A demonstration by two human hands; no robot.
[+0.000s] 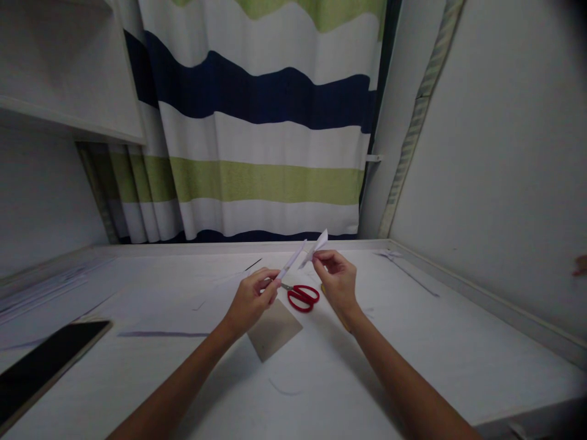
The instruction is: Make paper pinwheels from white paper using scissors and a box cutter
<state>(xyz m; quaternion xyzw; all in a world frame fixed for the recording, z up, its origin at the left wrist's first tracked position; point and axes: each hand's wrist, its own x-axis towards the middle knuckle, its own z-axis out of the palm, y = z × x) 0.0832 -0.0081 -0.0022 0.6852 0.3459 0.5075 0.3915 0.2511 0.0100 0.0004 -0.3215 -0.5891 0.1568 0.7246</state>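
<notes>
While you lean over the white desk (413, 366), a dark phone (41, 363) lies at its far left edge, screen black, well apart from your hands. Just right of it a thin paper strip (160, 334) lies flat on the surface, near your left forearm.

Your left hand (251, 300) is closed in a pinch, thumb and fingers gripping the lower end of a narrow white paper piece (292, 261) that slants up and to the right. Below that hand a brownish card square (274, 329) rests flat on the desk, one corner pointing toward you, partly under your wrist's line.

Between your two hands the red-handled scissors (301, 296) lie on the desk, handles to the right and blades pointing left toward your left hand; neither hand touches them.

Your right hand (338, 278) is also closed, fingertips pinching a small folded white paper (317, 245) whose pointed tip sticks up above your fingers. The two paper pieces come close together in the air above the scissors; whether they are joined or separate you cannot tell from here.

Farther right, more paper strips (403, 267) lie along the desk's back corner near the wall. Behind the desk hangs a striped curtain (266, 153) in white, navy and green.
</notes>
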